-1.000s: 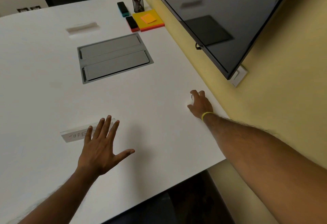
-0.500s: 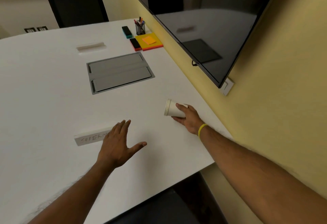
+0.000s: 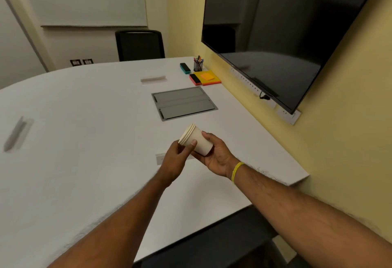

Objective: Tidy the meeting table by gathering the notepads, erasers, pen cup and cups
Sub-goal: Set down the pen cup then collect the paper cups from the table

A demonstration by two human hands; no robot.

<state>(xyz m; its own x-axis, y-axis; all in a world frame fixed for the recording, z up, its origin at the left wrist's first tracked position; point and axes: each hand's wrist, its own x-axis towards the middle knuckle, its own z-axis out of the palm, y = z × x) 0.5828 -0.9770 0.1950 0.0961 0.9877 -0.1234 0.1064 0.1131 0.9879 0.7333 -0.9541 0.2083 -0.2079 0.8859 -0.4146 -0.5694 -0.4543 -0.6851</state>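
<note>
A stack of white paper cups is held tilted above the white table, rims toward the upper left. My right hand grips the stack from below and behind. My left hand pinches it near the rims with the thumb on top. At the far right of the table stand a mesh pen cup with pens, a teal eraser, a red eraser and yellow and orange notepads with an orange sticky pad on top.
A grey cable hatch is set in the table past my hands. A name card lies under my left hand, another card farther off. A black screen hangs on the yellow wall, with a black chair at the far end.
My right hand lifted the cup stack off the table and carried it toward me. My left hand came off the table and took hold of the stack near its rims. The view tilted up.
</note>
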